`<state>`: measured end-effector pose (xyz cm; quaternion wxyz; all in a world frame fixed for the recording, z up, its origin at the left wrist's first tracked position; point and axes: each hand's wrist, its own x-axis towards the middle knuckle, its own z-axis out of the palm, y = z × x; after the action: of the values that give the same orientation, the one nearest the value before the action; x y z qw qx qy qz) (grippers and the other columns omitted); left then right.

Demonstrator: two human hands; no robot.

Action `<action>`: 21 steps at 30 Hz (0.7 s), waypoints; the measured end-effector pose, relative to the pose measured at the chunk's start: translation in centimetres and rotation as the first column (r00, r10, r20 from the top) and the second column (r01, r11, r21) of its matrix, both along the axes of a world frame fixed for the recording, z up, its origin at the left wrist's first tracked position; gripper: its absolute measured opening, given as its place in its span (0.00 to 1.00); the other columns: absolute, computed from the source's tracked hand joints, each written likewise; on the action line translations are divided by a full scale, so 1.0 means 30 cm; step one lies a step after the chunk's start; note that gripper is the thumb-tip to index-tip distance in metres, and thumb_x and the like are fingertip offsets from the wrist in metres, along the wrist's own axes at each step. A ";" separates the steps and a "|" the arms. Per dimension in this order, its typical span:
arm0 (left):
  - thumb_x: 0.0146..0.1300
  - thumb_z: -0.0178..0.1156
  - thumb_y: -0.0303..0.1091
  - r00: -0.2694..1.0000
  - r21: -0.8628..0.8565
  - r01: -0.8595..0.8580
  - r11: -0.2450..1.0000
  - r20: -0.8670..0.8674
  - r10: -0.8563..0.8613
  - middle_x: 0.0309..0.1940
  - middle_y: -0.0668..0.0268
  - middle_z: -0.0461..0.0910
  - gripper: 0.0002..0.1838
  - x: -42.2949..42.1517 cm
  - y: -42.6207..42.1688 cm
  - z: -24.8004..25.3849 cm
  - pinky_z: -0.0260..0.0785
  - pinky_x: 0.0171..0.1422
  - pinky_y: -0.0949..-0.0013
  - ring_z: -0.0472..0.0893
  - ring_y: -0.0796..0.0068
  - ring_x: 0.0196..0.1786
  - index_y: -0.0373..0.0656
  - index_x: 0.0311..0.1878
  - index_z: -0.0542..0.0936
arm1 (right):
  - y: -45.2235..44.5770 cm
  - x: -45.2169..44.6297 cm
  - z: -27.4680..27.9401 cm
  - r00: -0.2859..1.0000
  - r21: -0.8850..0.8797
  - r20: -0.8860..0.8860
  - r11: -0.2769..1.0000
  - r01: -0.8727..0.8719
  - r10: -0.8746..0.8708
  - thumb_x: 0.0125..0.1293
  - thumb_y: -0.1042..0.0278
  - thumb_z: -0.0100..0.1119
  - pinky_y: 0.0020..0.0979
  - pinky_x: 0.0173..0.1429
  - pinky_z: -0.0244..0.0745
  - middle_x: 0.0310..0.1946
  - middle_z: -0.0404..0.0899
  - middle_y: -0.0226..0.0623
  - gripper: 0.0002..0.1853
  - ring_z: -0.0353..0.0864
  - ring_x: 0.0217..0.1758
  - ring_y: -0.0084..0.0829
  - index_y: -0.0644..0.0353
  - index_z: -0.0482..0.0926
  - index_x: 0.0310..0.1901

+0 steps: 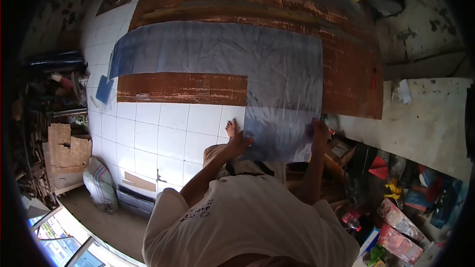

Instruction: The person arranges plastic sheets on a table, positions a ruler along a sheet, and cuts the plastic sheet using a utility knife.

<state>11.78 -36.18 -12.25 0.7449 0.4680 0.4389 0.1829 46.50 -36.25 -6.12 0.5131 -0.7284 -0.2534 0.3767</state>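
Note:
A large L-shaped sheet of bluish clear plastic (213, 47) lies over a worn brown table (351, 79), and one leg of it hangs past the near edge towards my body. At the left edge of that hanging part, my left hand (241, 144) pinches the plastic between thumb and fingers. My right hand (319, 132) grips the opposite edge, a little higher in the view. Between my hands the sheet is stretched and see-through, with wrinkles running along it.
White floor tiles (143, 123) and a bare foot show below the table. Left are wood pieces (64, 148) and a white sack (99, 183). At right stand a pale tabletop (420, 118), a cardboard box (340, 151) and assorted packets. Another person is partly visible at the top right.

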 end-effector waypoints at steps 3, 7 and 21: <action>0.76 0.56 0.39 0.992 0.109 0.054 0.993 -0.122 -0.040 0.54 0.57 0.80 0.26 0.013 0.000 0.033 0.72 0.61 0.63 0.80 0.69 0.55 0.37 0.71 0.68 | 0.004 0.000 -0.020 1.000 -0.007 -0.002 1.000 0.023 -0.023 0.71 0.56 0.66 0.26 0.28 0.74 0.25 0.78 0.30 0.15 0.77 0.23 0.22 0.62 0.80 0.43; 0.76 0.57 0.39 0.988 0.428 -0.056 0.902 -0.108 0.113 0.46 0.58 0.82 0.27 0.019 -0.019 -0.051 0.74 0.56 0.62 0.81 0.70 0.51 0.37 0.71 0.67 | 0.026 -0.030 0.007 0.998 -0.007 -0.026 0.998 0.064 -0.064 0.72 0.55 0.65 0.24 0.29 0.65 0.23 0.73 0.22 0.16 0.68 0.24 0.16 0.58 0.77 0.32; 0.69 0.63 0.39 0.959 0.226 -0.265 0.937 -0.042 0.281 0.43 0.52 0.75 0.15 0.009 0.023 -0.113 0.63 0.59 0.52 0.72 0.56 0.52 0.37 0.48 0.76 | 0.086 -0.043 -0.026 0.992 0.062 0.121 0.998 -0.032 0.024 0.72 0.54 0.62 0.25 0.26 0.73 0.26 0.78 0.31 0.17 0.76 0.21 0.22 0.63 0.80 0.43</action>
<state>12.05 -35.50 -15.63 0.6396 0.4879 0.5041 0.3143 45.20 -33.68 -6.89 0.5148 -0.7293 -0.3058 0.3311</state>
